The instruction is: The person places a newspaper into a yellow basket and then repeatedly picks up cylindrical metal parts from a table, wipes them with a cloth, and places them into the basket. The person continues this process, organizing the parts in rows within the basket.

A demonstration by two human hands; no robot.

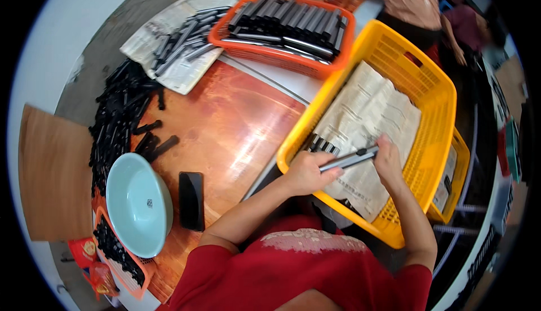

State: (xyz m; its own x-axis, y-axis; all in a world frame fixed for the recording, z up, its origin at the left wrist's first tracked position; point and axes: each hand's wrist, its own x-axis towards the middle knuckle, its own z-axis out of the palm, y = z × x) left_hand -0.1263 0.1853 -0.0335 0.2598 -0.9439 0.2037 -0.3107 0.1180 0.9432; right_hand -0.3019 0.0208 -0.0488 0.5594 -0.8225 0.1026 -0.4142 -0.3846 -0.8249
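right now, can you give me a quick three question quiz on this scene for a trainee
1. True or false: both hands hold one grey rod over the yellow basket.
2. What lines the yellow basket's floor?
3. Which lies nearest the pale green bowl? A) black phone B) orange basket C) yellow basket

Key:
1. True: left hand and right hand grip the grey rod.
2. Newspaper.
3. A, the black phone; the orange basket is far off.
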